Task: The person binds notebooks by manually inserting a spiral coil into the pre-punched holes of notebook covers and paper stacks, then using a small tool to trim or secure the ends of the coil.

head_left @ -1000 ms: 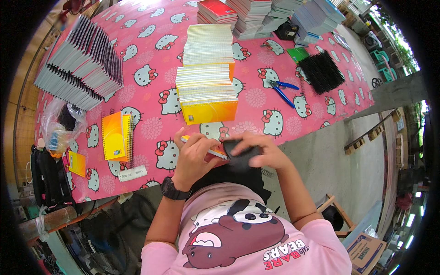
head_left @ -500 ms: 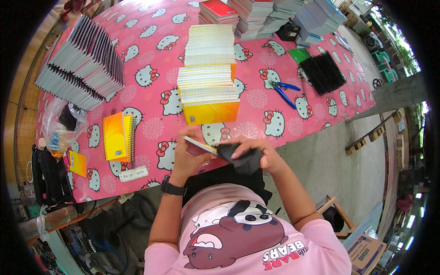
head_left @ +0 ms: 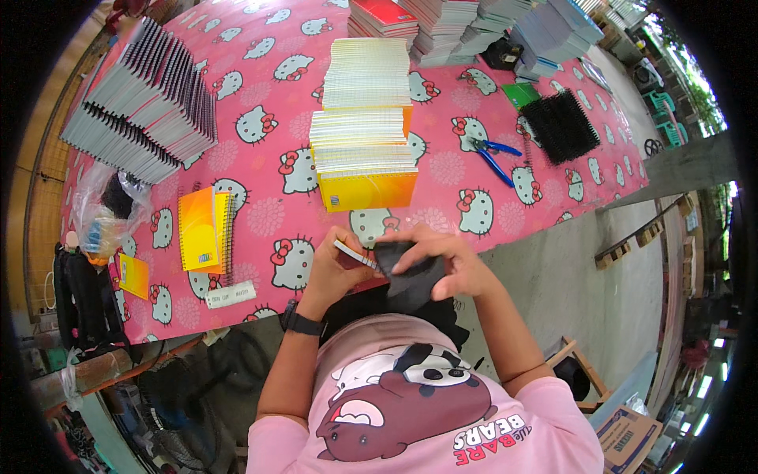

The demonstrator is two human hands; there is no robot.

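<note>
Close to my body at the table's near edge, my left hand (head_left: 328,275) grips a thin notebook (head_left: 355,253), seen mostly by its pale page edge. A black cloth (head_left: 407,278) is bunched in my right hand (head_left: 458,265), against the notebook's right end; that end is covered. Just beyond my hands stands a long row of yellow-orange notebooks (head_left: 365,191), page edges up. Off to the left lie two spiral-bound yellow notebooks (head_left: 199,237), partly overlapping, and a smaller yellow booklet (head_left: 134,276).
Blue-handled cutters (head_left: 495,162) and a block of black spiral coils (head_left: 560,126) lie at right. A tall stack of spiral notebooks (head_left: 142,103) stands at left, near a plastic bag (head_left: 103,217). More book stacks (head_left: 442,31) line the far side. A white label strip (head_left: 231,295) lies at the near left.
The notebook in my left hand has shifted slightly right and tilted more steeply. My right hand and the black cloth have moved a little, with the cloth hanging lower. The view shifts slightly.
</note>
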